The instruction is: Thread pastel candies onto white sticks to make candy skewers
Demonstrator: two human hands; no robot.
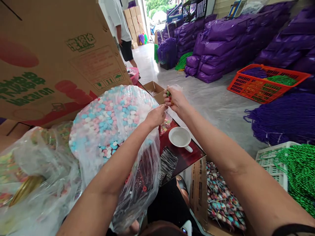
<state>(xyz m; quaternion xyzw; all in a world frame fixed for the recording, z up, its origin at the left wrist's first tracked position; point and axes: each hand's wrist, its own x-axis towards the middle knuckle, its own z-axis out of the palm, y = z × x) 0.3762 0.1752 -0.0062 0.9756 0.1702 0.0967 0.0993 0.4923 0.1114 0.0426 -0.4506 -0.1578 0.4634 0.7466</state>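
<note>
My right hand (177, 99) is closed around a small clear bag of colourful candies (168, 94), with green and red pieces showing at the fingers. Just below and left of it, my left hand (156, 116) has its fingers pinched together; what lies between them is hidden. Beneath both hands, a small clear packet with colourful pieces (166, 124) rests on the dark red table (190, 156). A white cup (179, 137) stands close by on the table. Beside my left forearm bulges a large clear bag of pink, blue and white candies (105, 114).
Silvery thin strips (168, 163) lie at the table's near edge. A big carton (56, 59) rises on the left. An open box of wrapped candies (222, 196) sits below my right arm. An orange basket (261, 87) and purple bundles (219, 42) occupy the right. A person (120, 29) stands behind.
</note>
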